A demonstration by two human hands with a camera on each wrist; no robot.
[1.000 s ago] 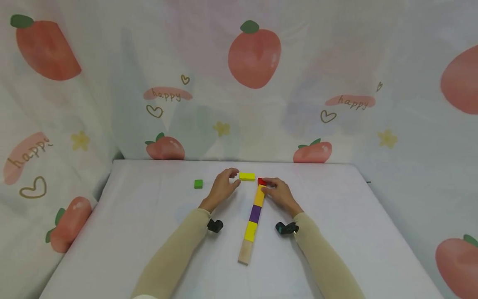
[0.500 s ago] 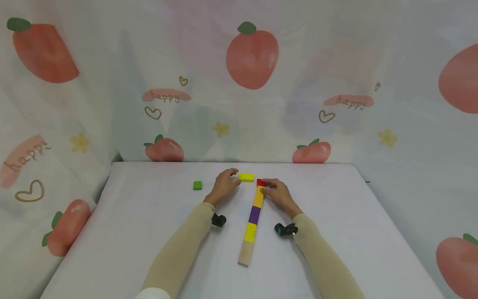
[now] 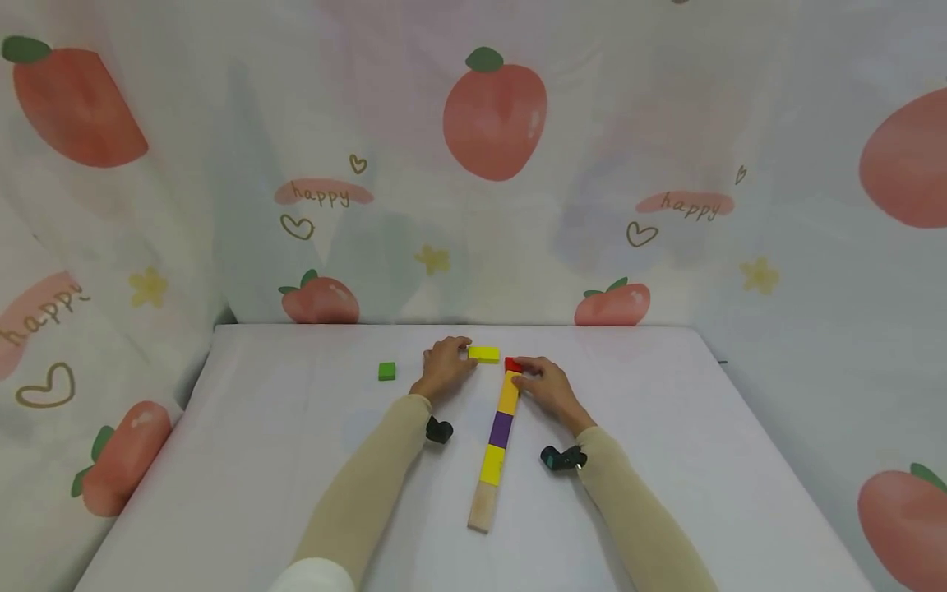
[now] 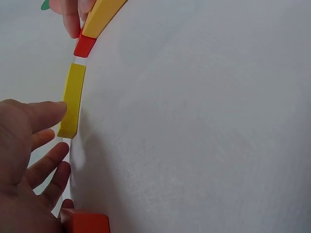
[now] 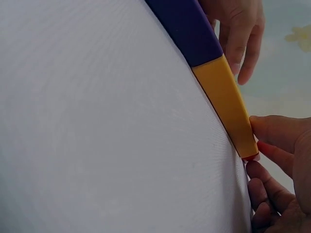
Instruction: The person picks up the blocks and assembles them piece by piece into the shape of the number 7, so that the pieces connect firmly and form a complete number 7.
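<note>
My left hand (image 3: 447,366) holds the left end of a yellow block (image 3: 485,354) with its thumb and index finger. In the left wrist view an orange-red block (image 4: 91,224) sits below its other fingers, partly hidden; I cannot tell whether they grip it. My right hand (image 3: 551,390) has its fingers curled about a small red block (image 3: 510,363), mostly hidden, while its thumb touches the orange-yellow block (image 3: 508,395) beside it. A narrow gap separates the red block from the yellow one. Toward me the row continues with a purple block (image 3: 501,430), a yellow one and a plain wood one.
A green block (image 3: 387,372) lies left of the left hand. The plain wood block (image 3: 483,507) ends the row nearest me. A white cloth covers the table (image 3: 651,493), and a printed curtain (image 3: 399,123) hangs behind its far edge.
My left fingertips have come slightly right, onto the end of the yellow block. The right hand stays at the red block. The whole head view has shifted a little.
</note>
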